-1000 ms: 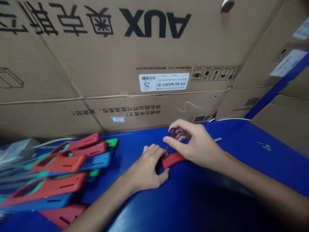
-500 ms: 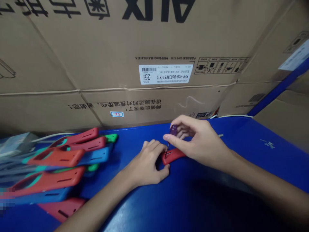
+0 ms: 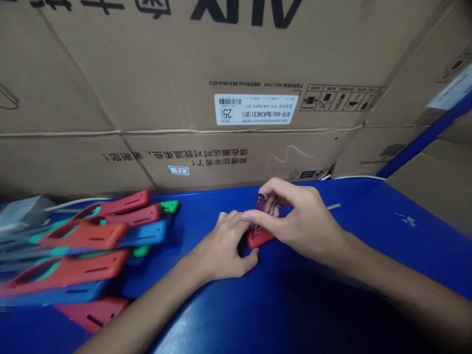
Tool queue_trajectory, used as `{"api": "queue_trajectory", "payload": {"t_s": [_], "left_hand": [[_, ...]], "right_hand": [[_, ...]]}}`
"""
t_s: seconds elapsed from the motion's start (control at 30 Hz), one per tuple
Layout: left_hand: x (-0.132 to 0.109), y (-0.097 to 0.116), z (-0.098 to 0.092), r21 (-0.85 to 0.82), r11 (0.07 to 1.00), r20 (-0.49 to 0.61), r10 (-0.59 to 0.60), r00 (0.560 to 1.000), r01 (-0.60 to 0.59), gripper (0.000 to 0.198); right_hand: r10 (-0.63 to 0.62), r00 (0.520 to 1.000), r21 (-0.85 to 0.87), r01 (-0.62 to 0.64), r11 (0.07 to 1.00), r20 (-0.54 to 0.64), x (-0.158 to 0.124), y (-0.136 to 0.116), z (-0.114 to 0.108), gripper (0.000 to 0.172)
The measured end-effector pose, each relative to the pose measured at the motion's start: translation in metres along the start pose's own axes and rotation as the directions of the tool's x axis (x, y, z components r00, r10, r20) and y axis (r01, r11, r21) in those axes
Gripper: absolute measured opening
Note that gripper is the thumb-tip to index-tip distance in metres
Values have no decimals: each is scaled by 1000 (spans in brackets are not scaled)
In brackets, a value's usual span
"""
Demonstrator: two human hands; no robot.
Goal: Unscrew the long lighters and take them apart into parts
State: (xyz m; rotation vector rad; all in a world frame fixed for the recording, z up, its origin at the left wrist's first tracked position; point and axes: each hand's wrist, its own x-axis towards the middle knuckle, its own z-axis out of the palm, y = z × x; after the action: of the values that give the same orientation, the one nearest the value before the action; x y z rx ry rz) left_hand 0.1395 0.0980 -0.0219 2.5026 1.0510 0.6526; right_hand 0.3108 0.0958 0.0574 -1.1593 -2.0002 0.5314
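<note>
A red plastic case [image 3: 259, 238] lies on the blue table [image 3: 332, 275], mostly covered by my hands. My left hand [image 3: 221, 248] is curled over its left end and pins it down. In a pinch, my right hand [image 3: 295, 219] holds a small screwdriver with a purple handle [image 3: 259, 201], upright, its thin shaft pointing down into the case. The tip is hidden behind my fingers.
A heap of red, blue and green cases [image 3: 92, 246] fills the table's left side. Large cardboard boxes [image 3: 221, 73] form a wall right behind the work spot. A white cable [image 3: 354, 177] runs along the box foot; a small pale stick [image 3: 333, 207] lies behind my right hand.
My right hand has sunk lower and closer to my left, with the screwdriver pressed further down onto the red case. The camera has tilted slightly.
</note>
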Motion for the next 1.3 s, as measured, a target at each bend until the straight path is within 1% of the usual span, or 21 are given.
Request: {"api": "queue_trajectory", "payload": {"t_s": [0.1, 0.17, 0.2, 0.3, 0.37, 0.43, 0.5, 0.53, 0.6, 0.63, 0.7, 0.73, 0.8, 0.83, 0.93, 0.97, 1.07, 1.13, 1.2, 1.23, 1.3], "left_hand": [[1, 0, -1, -11, 1000, 1, -9, 1000, 9, 25], [1, 1, -1, -28, 1000, 6, -14, 1000, 14, 22], [1, 1, -2, -39, 999, 6, -17, 1000, 17, 21], [2, 2, -5, -84, 996, -7, -29, 1000, 28, 22], [2, 2, -7, -133, 991, -19, -33, 999, 30, 26], [4, 4, -7, -208, 978, -40, -42, 998, 33, 27], [7, 6, -5, -311, 950, -58, -62, 996, 41, 18], [9, 8, -2, -365, 930, -66, -78, 995, 49, 13], [14, 11, 6, -462, 884, -89, -126, 988, 71, 17], [16, 12, 10, -500, 862, -103, -153, 983, 81, 19], [22, 13, 16, -556, 826, -131, -200, 971, 95, 20], [24, 14, 19, -577, 811, -138, -214, 967, 97, 18], [28, 15, 22, -609, 787, -141, -226, 964, 96, 16], [30, 15, 22, -620, 779, -143, -229, 963, 93, 16], [31, 17, 24, -635, 768, -158, -235, 959, 83, 24], [31, 17, 25, -635, 768, -166, -238, 957, 81, 26], [30, 17, 28, -625, 777, -185, -236, 954, 71, 30], [29, 16, 29, -614, 787, -192, -224, 956, 61, 29], [28, 16, 30, -599, 799, -192, -209, 959, 54, 26], [27, 15, 31, -589, 806, -189, -200, 961, 52, 25], [26, 16, 31, -569, 821, -186, -178, 966, 41, 23]], "right_hand": [[29, 998, -46, -27, 999, 50, 4, -6, -6, 17], [30, 993, -63, -23, 998, 118, 7, -11, -11, 8], [29, 987, -54, -21, 998, 161, 8, -12, -14, 9], [23, 964, -18, -19, 1000, 266, 9, -15, -18, 26], [24, 947, -37, -12, 999, 319, 8, -15, -18, 28], [-12, 937, -100, 50, 994, 348, 6, -17, -17, 23], [-80, 939, -224, 161, 961, 333, 5, -20, -16, 8], [-114, 938, -298, 216, 930, 327, 5, -21, -16, 6], [-133, 925, -426, 287, 858, 355, 8, -25, -15, 24], [-123, 916, -466, 306, 830, 382, 10, -25, -14, 29], [-92, 896, -490, 321, 810, 435, 14, -26, -14, 32], [-75, 895, -489, 308, 816, 439, 16, -25, -15, 30], [-55, 907, -456, 262, 850, 418, 18, -23, -19, 20], [-60, 909, -422, 249, 872, 413, 17, -22, -22, 20], [-122, 893, -287, 265, 921, 433, 14, -21, -32, 57], [-140, 886, -234, 265, 935, 442, 12, -21, -34, 65], [-140, 890, -101, 203, 974, 433, 8, -22, -37, 72], [-126, 909, -57, 162, 985, 398, 7, -23, -35, 72], [-117, 937, -55, 143, 988, 331, 8, -22, -32, 65], [-117, 948, -66, 143, 988, 295, 8, -22, -30, 58], [-147, 959, -135, 183, 974, 240, 9, -21, -28, 36]]}}
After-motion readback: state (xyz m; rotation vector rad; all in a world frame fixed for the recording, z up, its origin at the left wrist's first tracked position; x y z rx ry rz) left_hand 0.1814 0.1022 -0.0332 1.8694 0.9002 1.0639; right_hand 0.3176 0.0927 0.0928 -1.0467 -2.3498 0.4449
